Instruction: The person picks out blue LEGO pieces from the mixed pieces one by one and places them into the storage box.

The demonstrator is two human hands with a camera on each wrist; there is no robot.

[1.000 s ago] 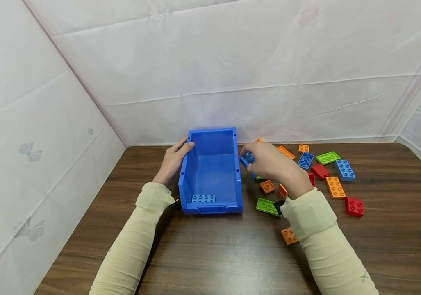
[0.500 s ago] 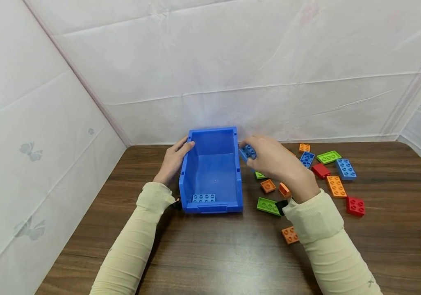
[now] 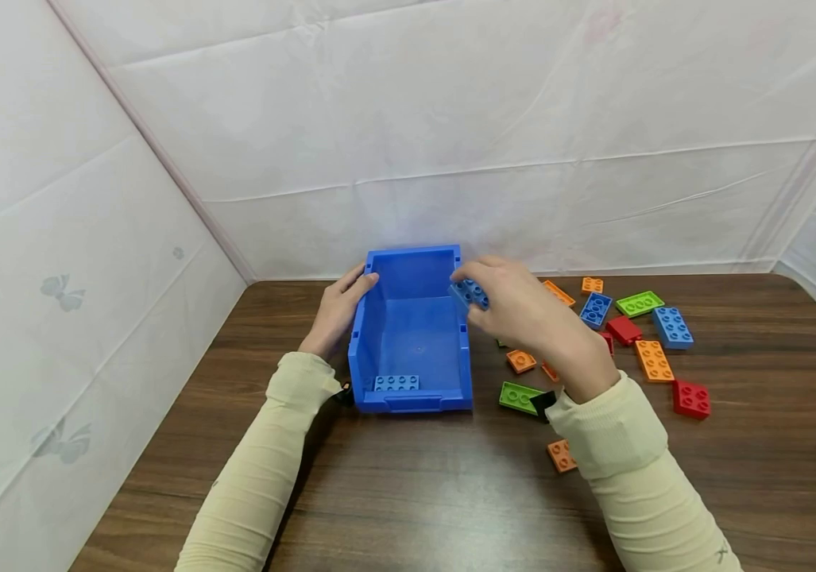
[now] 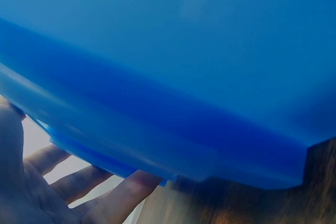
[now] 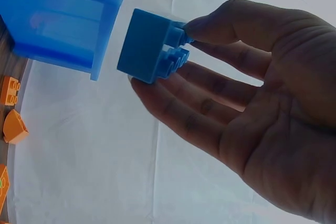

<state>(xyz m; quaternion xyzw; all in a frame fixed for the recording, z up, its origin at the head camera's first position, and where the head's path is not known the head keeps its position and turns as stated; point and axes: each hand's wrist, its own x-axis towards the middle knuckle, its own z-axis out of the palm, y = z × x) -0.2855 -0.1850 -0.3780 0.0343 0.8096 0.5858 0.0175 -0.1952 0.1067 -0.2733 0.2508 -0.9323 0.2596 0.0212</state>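
Observation:
A blue plastic bin (image 3: 418,338) stands on the table with a light blue brick (image 3: 396,383) lying inside at its front. My left hand (image 3: 336,311) holds the bin's left wall, thumb over the rim and fingers outside. In the left wrist view those fingers (image 4: 123,198) lie along the bin's edge. At the bin's right rim, my right hand (image 3: 522,310) pinches a blue toy building brick (image 3: 469,294). The right wrist view shows this brick (image 5: 144,45) raised between thumb and fingertips, studs toward the palm, beside the bin.
Loose bricks in several colours lie right of the bin, among them a green one (image 3: 518,396), a red one (image 3: 691,399), an orange one (image 3: 654,361) and a light blue one (image 3: 672,327). Pale sheeting (image 3: 450,143) rises behind the table (image 3: 408,492).
My right hand has lifted the blue brick and carried it left, over the bin's right rim. The left hand stays on the bin.

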